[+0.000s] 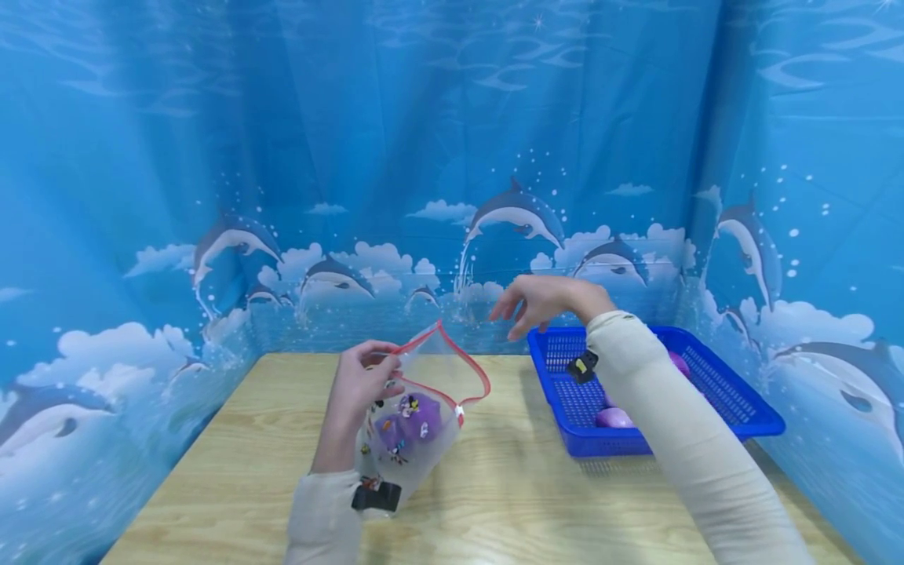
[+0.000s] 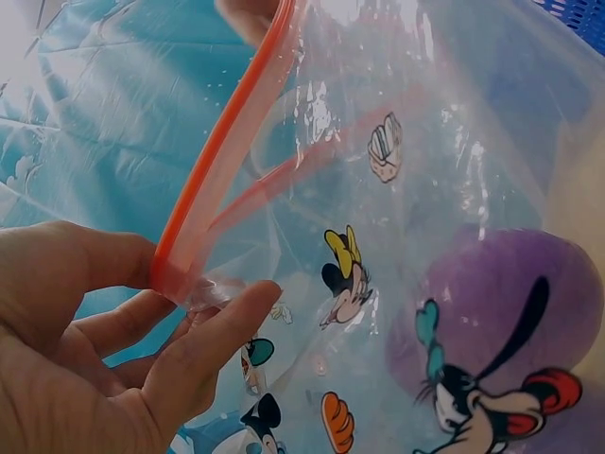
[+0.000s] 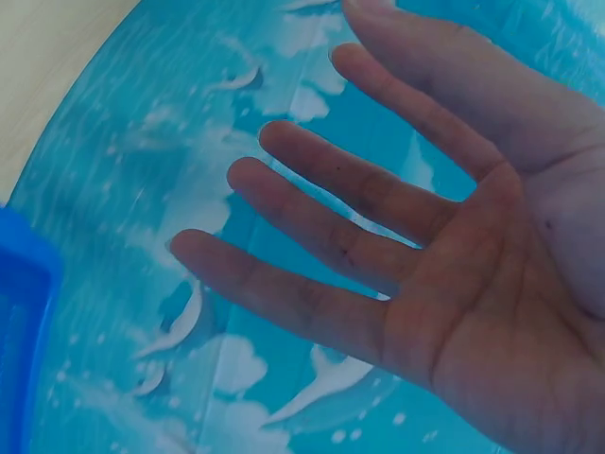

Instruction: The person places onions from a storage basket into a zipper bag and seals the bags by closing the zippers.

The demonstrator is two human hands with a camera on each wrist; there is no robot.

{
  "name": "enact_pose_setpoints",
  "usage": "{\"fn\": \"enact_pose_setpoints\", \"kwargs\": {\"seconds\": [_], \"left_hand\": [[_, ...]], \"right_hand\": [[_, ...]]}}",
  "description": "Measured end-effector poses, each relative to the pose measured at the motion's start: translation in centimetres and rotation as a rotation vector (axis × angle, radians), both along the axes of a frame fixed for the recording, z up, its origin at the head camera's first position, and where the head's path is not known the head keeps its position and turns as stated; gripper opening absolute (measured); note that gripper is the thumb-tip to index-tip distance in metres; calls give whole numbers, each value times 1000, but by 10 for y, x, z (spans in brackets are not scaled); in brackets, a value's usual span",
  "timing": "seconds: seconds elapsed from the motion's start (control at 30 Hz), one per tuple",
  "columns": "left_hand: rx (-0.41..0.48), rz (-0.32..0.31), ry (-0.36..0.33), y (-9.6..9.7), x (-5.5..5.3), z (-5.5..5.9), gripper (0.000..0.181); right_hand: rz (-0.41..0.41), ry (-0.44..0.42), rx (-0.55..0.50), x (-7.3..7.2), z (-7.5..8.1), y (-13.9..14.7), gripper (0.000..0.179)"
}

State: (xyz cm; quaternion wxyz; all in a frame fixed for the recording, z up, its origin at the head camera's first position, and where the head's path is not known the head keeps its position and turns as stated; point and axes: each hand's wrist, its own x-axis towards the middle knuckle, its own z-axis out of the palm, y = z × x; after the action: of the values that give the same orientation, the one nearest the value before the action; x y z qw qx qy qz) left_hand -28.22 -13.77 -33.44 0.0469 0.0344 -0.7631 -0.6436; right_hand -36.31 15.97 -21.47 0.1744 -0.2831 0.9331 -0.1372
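My left hand [image 1: 360, 384] pinches the red-edged rim of a clear zip bag [image 1: 438, 463] printed with cartoon figures. The bag's mouth gapes wide, and a white slider [image 1: 459, 410] sits at the near right corner of the red zip. Inside lie purple rounded objects [image 1: 422, 420]; the left wrist view shows one smooth purple ball shape [image 2: 529, 284] through the plastic. My right hand [image 1: 533, 302] hovers between the bag and the blue basket, holding nothing. In the right wrist view its fingers [image 3: 321, 189] are spread and nearly straight.
A blue plastic basket [image 1: 586, 443] with mesh walls stands at the right of the wooden table [image 1: 247, 455]. Shiny purple-pink objects [image 1: 613, 417] lie in it, partly hidden by my right sleeve. A blue dolphin-print curtain [image 1: 395, 157] surrounds the table at the back and sides.
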Motion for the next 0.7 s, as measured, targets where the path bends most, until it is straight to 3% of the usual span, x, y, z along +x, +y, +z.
{"fn": "enact_pose_setpoints", "kwargs": {"seconds": [0.5, 0.7], "left_hand": [[-3, -7, 5, 1, 0, -1, 26], [-14, -4, 6, 1, 0, -1, 25]], "right_hand": [[-141, -85, 33, -13, -19, 63, 45], [-159, -96, 38, -14, -28, 81, 45]]}}
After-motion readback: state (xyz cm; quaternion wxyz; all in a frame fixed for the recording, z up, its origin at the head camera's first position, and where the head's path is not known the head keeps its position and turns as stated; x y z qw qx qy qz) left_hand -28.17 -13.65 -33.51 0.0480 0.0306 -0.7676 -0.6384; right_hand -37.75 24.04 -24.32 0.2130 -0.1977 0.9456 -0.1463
